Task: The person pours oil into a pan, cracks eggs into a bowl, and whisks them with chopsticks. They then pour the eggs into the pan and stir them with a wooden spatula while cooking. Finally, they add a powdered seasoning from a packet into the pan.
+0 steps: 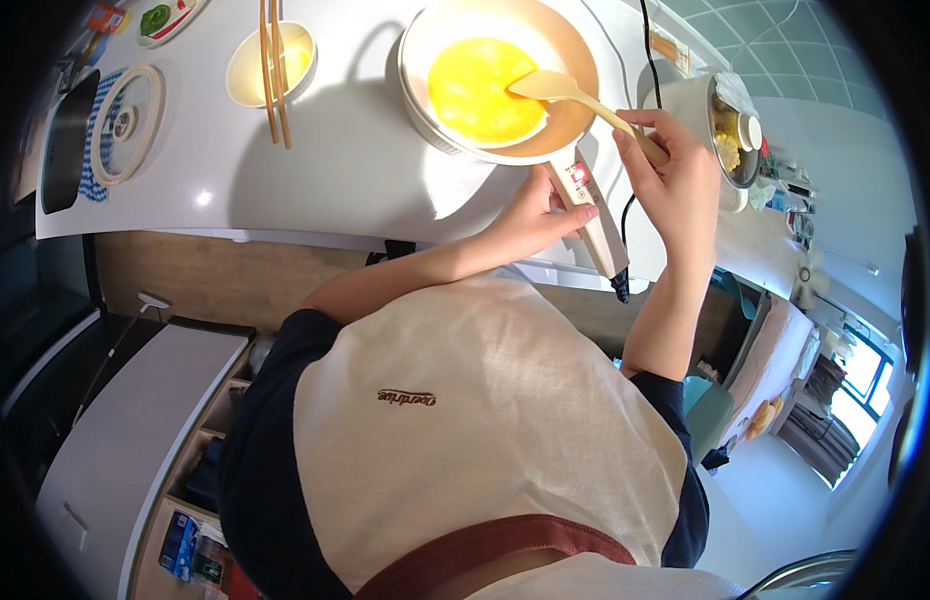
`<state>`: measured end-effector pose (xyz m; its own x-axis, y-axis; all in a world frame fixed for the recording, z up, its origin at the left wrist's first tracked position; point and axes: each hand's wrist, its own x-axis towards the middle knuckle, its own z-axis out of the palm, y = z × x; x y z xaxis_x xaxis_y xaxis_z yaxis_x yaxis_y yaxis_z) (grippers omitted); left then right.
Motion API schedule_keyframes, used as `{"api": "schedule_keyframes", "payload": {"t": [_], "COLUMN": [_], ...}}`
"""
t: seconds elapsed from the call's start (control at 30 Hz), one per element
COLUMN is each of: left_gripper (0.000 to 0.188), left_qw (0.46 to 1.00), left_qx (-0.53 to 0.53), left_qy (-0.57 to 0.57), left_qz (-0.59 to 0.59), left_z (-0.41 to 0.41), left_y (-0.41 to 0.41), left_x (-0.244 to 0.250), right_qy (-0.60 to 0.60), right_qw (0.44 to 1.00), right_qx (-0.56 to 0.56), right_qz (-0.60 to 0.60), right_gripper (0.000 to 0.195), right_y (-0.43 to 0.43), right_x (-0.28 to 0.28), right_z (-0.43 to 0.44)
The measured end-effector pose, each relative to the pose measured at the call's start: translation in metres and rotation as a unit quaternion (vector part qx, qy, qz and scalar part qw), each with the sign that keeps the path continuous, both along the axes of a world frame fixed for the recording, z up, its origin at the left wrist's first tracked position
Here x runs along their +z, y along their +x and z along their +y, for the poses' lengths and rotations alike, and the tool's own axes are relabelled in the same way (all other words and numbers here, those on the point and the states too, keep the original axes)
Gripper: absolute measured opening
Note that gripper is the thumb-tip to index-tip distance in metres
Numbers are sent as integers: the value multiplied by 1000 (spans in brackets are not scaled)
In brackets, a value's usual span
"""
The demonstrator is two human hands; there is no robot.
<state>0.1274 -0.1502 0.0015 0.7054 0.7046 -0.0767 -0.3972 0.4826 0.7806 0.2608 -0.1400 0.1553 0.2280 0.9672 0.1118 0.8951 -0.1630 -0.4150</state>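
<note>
Liquid beaten egg (480, 90) covers much of the floor of a cream electric frying pan (574, 45). My left hand (544, 210) is closed around the pan's handle (594, 217), where a red light glows. In my right hand (671, 161) is a beige spatula (551, 86), gripped by its handle; the blade's tip touches the edge of the egg. Left of the pan stands a white bowl (240, 75) with yellow residue inside. A pair of wooden chopsticks (268, 82) lies across its rim.
A glass lid (105, 146) with a cream rim rests on a blue-and-white cloth (94, 176) at the left. Behind it is a plate (176, 30) with green and red food. A lidded cooker (679, 97) holding corn stands right; a black cable (648, 52) runs beside the pan.
</note>
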Motion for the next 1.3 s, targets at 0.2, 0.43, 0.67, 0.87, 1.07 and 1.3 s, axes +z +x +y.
{"api": "schedule_keyframes", "payload": {"t": [0.2,0.43,0.67,0.87,1.07,1.3], "left_gripper": [54,54,56,57,58,68], "left_qw": [1000,1000,1000,1000,1000,1000], "left_qx": [-10,-24,-31,-23,-31,-15], "left_qy": [-12,-5,-3,-1,-5,-1], "left_qz": [1,4,0,-3,0,-10], "left_z": [1,2,2,2,2,2], "left_y": [1,0,0,-1,-1,1], "left_x": [-3,-2,-4,-4,-2,-6], "right_qy": [32,21,0,-2,33,39], "right_qw": [999,999,999,999,998,996], "right_qx": [35,41,36,27,32,-3], "right_qz": [8,-5,7,22,41,78], "right_gripper": [21,21,21,21,19,19], "right_y": [-9,-14,-15,-16,-15,-13], "right_x": [-14,-23,-25,-23,-29,-18], "right_z": [15,25,27,26,25,20]}}
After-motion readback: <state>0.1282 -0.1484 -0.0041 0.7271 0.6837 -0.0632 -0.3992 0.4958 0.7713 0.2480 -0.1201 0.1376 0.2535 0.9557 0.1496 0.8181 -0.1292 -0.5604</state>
